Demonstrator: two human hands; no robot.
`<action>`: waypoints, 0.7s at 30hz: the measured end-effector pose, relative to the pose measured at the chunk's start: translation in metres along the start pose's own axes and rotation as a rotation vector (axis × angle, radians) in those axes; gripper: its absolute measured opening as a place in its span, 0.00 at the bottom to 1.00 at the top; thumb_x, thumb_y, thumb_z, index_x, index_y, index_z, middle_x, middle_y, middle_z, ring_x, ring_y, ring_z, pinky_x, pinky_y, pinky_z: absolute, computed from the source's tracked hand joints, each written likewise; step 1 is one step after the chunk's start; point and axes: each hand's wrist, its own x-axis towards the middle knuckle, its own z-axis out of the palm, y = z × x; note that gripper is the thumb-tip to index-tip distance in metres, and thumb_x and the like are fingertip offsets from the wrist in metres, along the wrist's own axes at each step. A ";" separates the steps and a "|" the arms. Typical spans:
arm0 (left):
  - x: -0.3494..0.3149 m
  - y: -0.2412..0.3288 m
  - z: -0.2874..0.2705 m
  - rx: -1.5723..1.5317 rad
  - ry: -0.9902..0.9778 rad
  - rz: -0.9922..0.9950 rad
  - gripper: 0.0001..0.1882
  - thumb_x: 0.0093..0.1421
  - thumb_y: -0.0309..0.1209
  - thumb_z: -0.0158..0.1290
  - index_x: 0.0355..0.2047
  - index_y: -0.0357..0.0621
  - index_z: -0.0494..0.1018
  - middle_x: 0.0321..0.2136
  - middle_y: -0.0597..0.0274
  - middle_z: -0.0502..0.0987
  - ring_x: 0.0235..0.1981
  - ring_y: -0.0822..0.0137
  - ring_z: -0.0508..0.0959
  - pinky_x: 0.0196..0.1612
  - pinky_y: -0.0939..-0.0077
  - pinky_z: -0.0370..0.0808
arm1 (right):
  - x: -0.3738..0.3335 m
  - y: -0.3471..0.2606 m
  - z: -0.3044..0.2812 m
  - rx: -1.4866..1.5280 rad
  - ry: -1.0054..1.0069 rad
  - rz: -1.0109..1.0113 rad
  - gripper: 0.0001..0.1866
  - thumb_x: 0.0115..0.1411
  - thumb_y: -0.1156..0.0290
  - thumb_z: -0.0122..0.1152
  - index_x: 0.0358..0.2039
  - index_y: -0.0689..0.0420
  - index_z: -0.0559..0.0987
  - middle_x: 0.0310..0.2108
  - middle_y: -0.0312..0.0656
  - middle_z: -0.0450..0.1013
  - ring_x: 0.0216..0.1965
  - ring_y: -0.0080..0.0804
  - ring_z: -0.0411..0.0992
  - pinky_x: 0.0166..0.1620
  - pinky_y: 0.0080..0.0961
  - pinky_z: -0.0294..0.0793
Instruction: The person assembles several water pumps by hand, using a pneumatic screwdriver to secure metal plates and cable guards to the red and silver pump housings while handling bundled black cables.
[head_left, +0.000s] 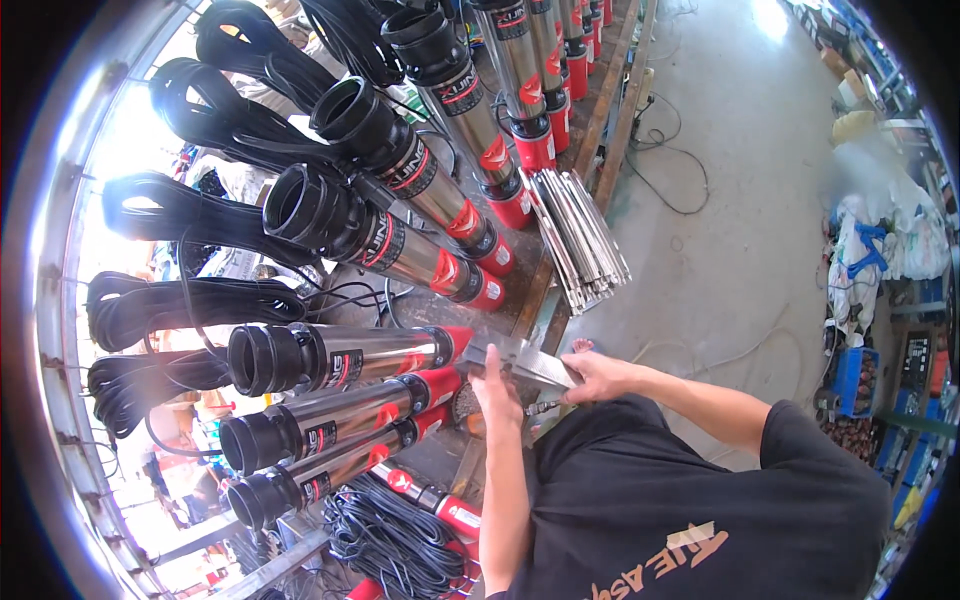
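Between my hands is a flat, shiny metal strip (540, 366), held near the bench edge. My right hand (598, 376) is closed round its near right end. At the other end my left hand (496, 394) grips it, thumb raised along the side; part of its grip is hidden. Just left of that hand lie the red ends of steel submersible pumps (385, 345) with black outlet collars. A thin metal tool or fitting (541, 407) shows below the strip, partly hidden. Beyond my hands, a bundle of similar metal strips (580, 240) rests at the bench edge.
Several more pumps (405, 165) stand in a row along the bench (600, 150). Coiled black cables (195, 300) hang along the left, and another coil (385, 530) lies at lower left. A loose cable (690, 205) trails on the floor. Blue bins (855, 380) are at the right.
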 end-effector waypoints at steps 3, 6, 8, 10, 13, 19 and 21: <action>-0.022 0.010 0.013 -0.494 -0.444 0.024 0.30 0.69 0.46 0.53 0.68 0.60 0.56 0.51 0.51 0.74 0.51 0.55 0.79 0.52 0.54 0.78 | -0.026 -0.010 0.008 0.384 -0.186 0.075 0.25 0.58 0.56 0.70 0.42 0.65 0.73 0.34 0.41 0.73 0.38 0.26 0.68 0.42 0.30 0.70; -0.016 0.014 0.014 -0.464 -0.630 0.069 0.33 0.71 0.41 0.51 0.71 0.65 0.50 0.41 0.54 0.77 0.32 0.62 0.81 0.38 0.56 0.81 | -0.041 -0.018 0.014 0.509 -0.304 0.130 0.28 0.59 0.54 0.71 0.47 0.64 0.73 0.38 0.38 0.74 0.41 0.24 0.69 0.44 0.28 0.70; -0.020 0.011 0.020 -0.307 -0.513 0.107 0.31 0.71 0.40 0.51 0.70 0.63 0.52 0.36 0.57 0.77 0.25 0.65 0.78 0.30 0.63 0.80 | -0.046 -0.022 0.013 0.466 -0.344 0.154 0.27 0.59 0.57 0.72 0.50 0.61 0.73 0.40 0.38 0.75 0.41 0.22 0.72 0.44 0.25 0.73; -0.034 0.015 0.037 -0.187 -0.476 0.162 0.30 0.71 0.42 0.51 0.69 0.61 0.54 0.35 0.58 0.77 0.25 0.66 0.78 0.28 0.66 0.80 | -0.051 -0.036 0.008 0.334 -0.290 0.181 0.28 0.56 0.54 0.75 0.47 0.60 0.74 0.38 0.38 0.76 0.39 0.22 0.74 0.42 0.25 0.75; -0.040 0.010 0.049 -0.189 -0.362 0.271 0.19 0.70 0.36 0.54 0.59 0.51 0.66 0.33 0.56 0.75 0.21 0.64 0.78 0.25 0.69 0.80 | -0.057 -0.037 0.005 0.269 -0.227 0.294 0.28 0.54 0.52 0.76 0.43 0.60 0.75 0.32 0.36 0.75 0.34 0.22 0.73 0.39 0.25 0.75; -0.038 0.018 0.055 -0.203 -0.364 0.354 0.09 0.68 0.31 0.55 0.45 0.46 0.68 0.24 0.61 0.73 0.18 0.64 0.76 0.25 0.66 0.80 | -0.060 -0.046 -0.001 0.351 -0.141 0.252 0.29 0.53 0.48 0.76 0.41 0.62 0.78 0.29 0.34 0.73 0.32 0.24 0.70 0.37 0.26 0.72; -0.041 0.023 0.060 -0.234 -0.435 0.336 0.12 0.71 0.33 0.52 0.50 0.44 0.67 0.28 0.59 0.75 0.27 0.64 0.78 0.34 0.66 0.80 | -0.059 -0.037 -0.007 0.357 -0.082 0.274 0.28 0.52 0.51 0.76 0.40 0.62 0.79 0.29 0.34 0.73 0.32 0.23 0.70 0.37 0.26 0.71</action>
